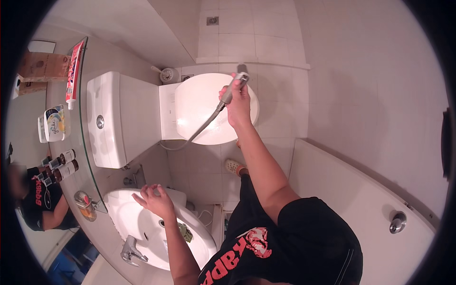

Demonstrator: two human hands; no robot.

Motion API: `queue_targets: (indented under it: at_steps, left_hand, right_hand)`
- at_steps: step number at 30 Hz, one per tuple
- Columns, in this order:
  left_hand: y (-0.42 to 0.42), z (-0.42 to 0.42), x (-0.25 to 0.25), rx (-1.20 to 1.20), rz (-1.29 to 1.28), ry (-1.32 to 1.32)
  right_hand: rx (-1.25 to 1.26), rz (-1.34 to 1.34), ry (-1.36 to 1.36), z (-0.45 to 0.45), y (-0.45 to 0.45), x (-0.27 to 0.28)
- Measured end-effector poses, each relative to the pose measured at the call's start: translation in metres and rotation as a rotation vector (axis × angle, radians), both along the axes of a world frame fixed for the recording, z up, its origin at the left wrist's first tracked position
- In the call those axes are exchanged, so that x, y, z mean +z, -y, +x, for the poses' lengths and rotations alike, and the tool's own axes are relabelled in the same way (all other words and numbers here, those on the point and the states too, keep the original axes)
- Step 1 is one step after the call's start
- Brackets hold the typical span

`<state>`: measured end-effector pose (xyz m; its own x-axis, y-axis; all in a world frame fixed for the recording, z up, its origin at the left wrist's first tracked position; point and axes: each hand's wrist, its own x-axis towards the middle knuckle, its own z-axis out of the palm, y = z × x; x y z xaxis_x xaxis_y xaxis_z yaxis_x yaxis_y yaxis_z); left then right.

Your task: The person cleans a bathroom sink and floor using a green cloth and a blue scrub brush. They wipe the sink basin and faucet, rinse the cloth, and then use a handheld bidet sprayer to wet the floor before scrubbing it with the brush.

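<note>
My right hand (238,101) is closed around the handle of a grey handheld bidet sprayer (231,89), held over the closed white toilet lid (199,107). From its lower end, a grey hose (203,128) curves down to the left beside the toilet. My left hand (156,201) hovers above the white washbasin (117,210) with its fingers apart and nothing in them. Below that hand, a chrome faucet (131,249) stands on the basin, and a crumpled green cloth (185,232) lies near the basin's right side, partly behind my left forearm.
Left of the toilet tank (103,146), a glass shelf (85,156) holds a toothpaste tube (74,71), an air freshener (55,123) and small bottles (66,171). A toilet brush holder (169,75) stands behind the toilet. The door (349,199) is at the right.
</note>
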<state>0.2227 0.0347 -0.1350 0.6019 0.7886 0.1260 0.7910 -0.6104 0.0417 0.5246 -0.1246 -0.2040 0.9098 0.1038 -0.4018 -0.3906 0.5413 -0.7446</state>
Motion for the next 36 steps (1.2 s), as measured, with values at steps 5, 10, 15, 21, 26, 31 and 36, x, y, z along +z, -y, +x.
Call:
queue_targets:
  at_steps: [5,10,15,21,26,31,36]
  left_hand:
    - [-0.001,-0.001,0.001,0.009,-0.029,-0.004]
    - [-0.005,-0.008,-0.002,0.009,-0.058,-0.048]
    - [0.000,-0.003,0.002,0.033,-0.049,0.012]
    - [-0.004,-0.007,-0.001,0.038,-0.084,-0.028]
    - [-0.003,-0.008,-0.001,0.062,-0.066,0.005]
    - [-0.001,-0.006,-0.003,0.045,-0.062,0.020]
    - [0.000,-0.004,0.001,0.049,-0.055,0.004]
  right_hand:
    - [-0.135,0.219,0.126,-0.002,0.019,-0.009]
    - [-0.137,0.337,0.221,-0.003,0.029,-0.014]
    - [-0.174,0.307,0.204,-0.005,0.026,-0.009]
    - [-0.222,0.352,0.202,-0.002,0.028,-0.014]
    - [-0.299,0.432,0.148,0.001,0.029,-0.022]
    - [-0.151,0.496,0.157,0.008,0.028,-0.021]
    - [-0.031,0.487,0.165,0.015,0.016,-0.008]
